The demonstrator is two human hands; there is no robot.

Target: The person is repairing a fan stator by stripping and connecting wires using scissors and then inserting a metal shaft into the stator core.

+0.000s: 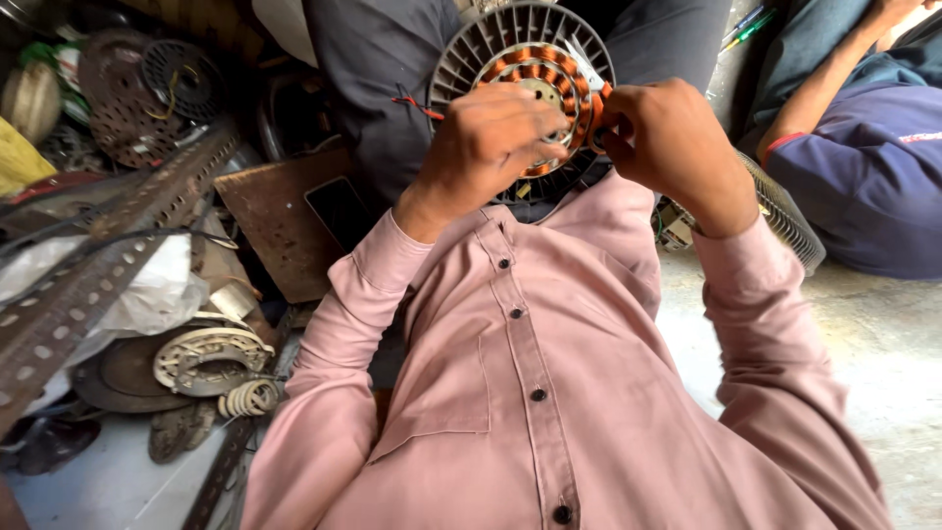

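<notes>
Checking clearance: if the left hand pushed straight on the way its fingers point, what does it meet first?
Likely the round grey finned motor stator with copper windings; the left hand already has fingers curled against its face, beside the right hand. Depth unclear.

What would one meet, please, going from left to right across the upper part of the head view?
Round perforated metal discs → brown board → left hand → fan motor stator with copper windings → right hand → another person's arm.
</notes>
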